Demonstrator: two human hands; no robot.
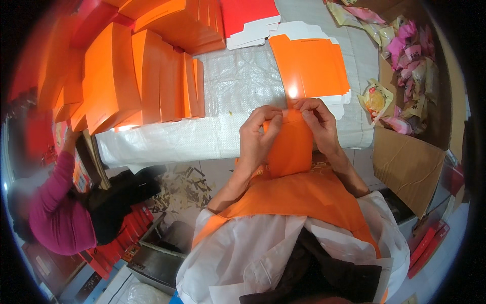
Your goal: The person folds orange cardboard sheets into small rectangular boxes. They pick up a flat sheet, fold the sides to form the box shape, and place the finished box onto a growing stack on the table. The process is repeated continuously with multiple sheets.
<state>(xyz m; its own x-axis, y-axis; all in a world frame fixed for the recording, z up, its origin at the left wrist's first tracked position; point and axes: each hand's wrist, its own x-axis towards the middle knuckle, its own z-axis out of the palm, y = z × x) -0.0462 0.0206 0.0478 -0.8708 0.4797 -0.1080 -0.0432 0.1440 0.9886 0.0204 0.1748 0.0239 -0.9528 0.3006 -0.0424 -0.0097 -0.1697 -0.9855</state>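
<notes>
An orange carton [290,147] stands upright against my orange apron, at the near edge of the covered table. My left hand [257,133] pinches its upper left edge between thumb and fingers. At the upper right edge, my right hand [320,124] has thumb and fingertips closed on the carton's top. The fingers partly hide that top end, so I cannot tell how its flaps lie. Just beyond my hands lies a stack of flat orange cartons [310,66] with white flaps.
Orange boxes [111,76] stand in rows at the left. Flat red cartons [248,15] lie at the back on the white woven sheet [228,93]. To the right, a cardboard box [410,167] holds wrapped packets [409,53]. Another person [61,207] works at the lower left.
</notes>
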